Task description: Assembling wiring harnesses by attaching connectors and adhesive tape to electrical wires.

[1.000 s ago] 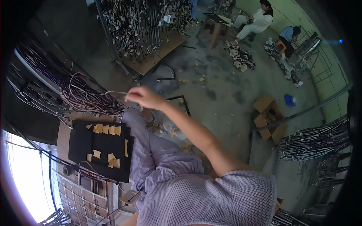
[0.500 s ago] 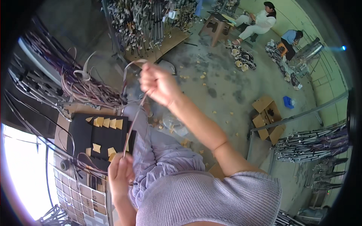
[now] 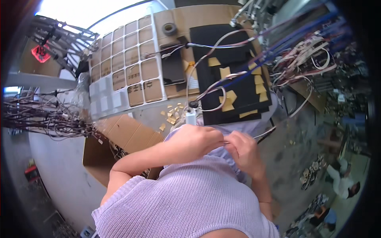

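My left hand and my right hand are close together in front of my lap, both with fingers closed. A thin wire bundle is pinched between them. From my right hand, a pale wire runs up to the right toward a thick hanging bundle. Just beyond my left hand is a white connector, with pinkish and white wires looping above it. Ahead of my hands lies a black board bearing several yellowish tape pieces. My fingertips are partly hidden by my hands.
Cardboard with a white grid frame and a tape roll is at the upper left. A phone-like dark slab lies alongside. An open carton stands lower left. Wire bundles hang right; two people sit far right.
The view has turned toward the board. My right hand, earlier raised away with the wire stretched between both hands, is now down beside my left hand.
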The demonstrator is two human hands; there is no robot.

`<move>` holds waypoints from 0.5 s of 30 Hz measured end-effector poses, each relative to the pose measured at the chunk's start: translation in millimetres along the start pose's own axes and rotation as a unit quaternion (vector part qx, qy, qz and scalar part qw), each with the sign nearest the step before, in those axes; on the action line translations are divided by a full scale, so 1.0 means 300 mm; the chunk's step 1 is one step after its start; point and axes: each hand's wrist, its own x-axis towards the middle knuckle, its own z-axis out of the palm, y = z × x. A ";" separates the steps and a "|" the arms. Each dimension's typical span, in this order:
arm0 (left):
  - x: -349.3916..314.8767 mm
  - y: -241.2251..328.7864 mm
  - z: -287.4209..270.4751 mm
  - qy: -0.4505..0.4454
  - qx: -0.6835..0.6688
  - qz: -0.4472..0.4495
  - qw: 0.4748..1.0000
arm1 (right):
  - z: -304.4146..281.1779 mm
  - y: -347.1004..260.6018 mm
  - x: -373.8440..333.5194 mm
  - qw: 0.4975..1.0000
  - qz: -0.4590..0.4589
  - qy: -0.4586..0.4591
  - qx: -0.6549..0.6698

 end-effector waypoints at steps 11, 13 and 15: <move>-0.111 -0.485 -0.230 0.512 0.102 -0.180 0.834 | 0.105 -0.030 0.187 0.957 0.012 -0.084 0.276; -0.185 -0.557 -0.250 0.530 0.241 -0.205 0.787 | 0.146 -0.022 0.215 0.960 0.027 -0.079 0.268; -0.276 -0.587 -0.275 0.527 0.326 -0.277 0.735 | 0.178 -0.034 0.244 0.952 0.047 -0.098 0.285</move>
